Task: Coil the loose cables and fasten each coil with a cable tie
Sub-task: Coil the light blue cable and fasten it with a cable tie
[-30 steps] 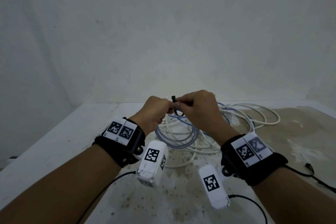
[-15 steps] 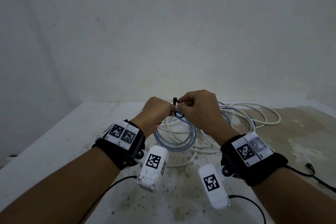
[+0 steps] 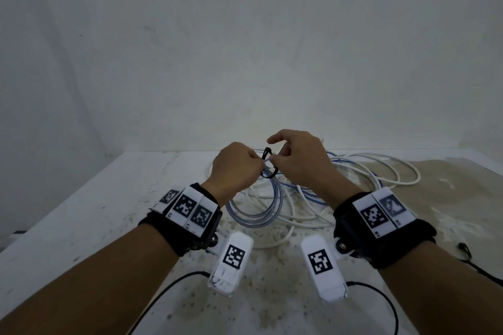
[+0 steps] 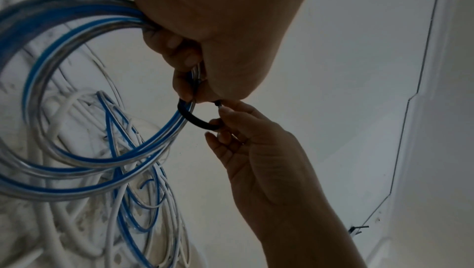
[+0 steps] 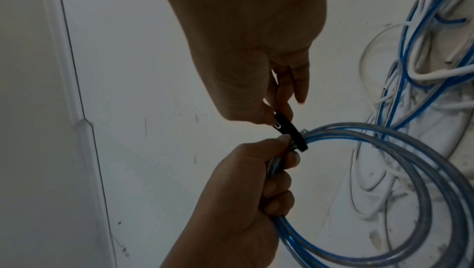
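A coil of clear cable with a blue stripe (image 3: 253, 215) is held up above a stained white table (image 3: 81, 215), its lower loops hanging close to the tabletop. The strands are bunched at the top in the left hand (image 3: 236, 168), whose fingers are curled tightly round them. A black cable tie (image 3: 268, 164) is looped round the bunch just beside that fist. The tie is pinched between thumb and forefinger of the right hand (image 3: 298, 163), while the other fingers of that hand are loosely bent and hold nothing.

Behind the coil a loose tangle of white cables (image 3: 381, 168) and more blue-striped cable is spread over the table near the wall.

In the head view the tie is seen only as a small dark loop between the 2 hands. In the left wrist view the tie (image 4: 197, 119) is shown as a wide, slack curve under the strands, with its end at the right fingertips (image 4: 227, 110). In the right wrist view the flat black strap (image 5: 290, 132) is seen crossing the bundle (image 5: 359, 136), and a small light slot is visible near the pinched end; the left fist (image 5: 246, 187) is seen gripping the strands below it.
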Demonstrator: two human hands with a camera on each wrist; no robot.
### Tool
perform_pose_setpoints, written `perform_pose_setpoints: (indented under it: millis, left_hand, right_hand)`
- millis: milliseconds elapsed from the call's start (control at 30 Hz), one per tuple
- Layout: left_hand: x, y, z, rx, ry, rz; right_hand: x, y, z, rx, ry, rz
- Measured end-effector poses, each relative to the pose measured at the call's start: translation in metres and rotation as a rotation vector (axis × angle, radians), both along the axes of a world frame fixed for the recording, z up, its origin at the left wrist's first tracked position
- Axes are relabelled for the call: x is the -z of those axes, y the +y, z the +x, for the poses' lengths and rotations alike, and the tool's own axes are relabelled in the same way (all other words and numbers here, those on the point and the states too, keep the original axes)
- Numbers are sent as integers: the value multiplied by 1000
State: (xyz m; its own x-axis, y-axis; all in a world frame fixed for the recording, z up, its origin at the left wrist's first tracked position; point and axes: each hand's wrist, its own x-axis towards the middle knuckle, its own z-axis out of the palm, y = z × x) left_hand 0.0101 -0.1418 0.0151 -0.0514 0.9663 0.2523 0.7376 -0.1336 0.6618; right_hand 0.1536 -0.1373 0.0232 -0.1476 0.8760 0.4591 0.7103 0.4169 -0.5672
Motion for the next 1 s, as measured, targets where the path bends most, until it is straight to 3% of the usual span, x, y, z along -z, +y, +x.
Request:
perform_pose_setpoints:
  millis: [200,567,667,800,1000]
  left_hand:
    - [0,-2,2,21,46,26]
    - [-8,-14,9,114,-36,33]
    - [-11,-17,9,141,-73,46]
    - [-11,-18,8,155,-99,48]
    - [-10,-17,7,222,-97,58]
  right_hand:
    - [0,2,1,-5,13,0]
    - [10,3,0,52,232,115]
    - [6,1,1,29,522,-93]
    - [-3,-2,9,-95,891,-685]
    - [-2,1,16,-199,976,-701]
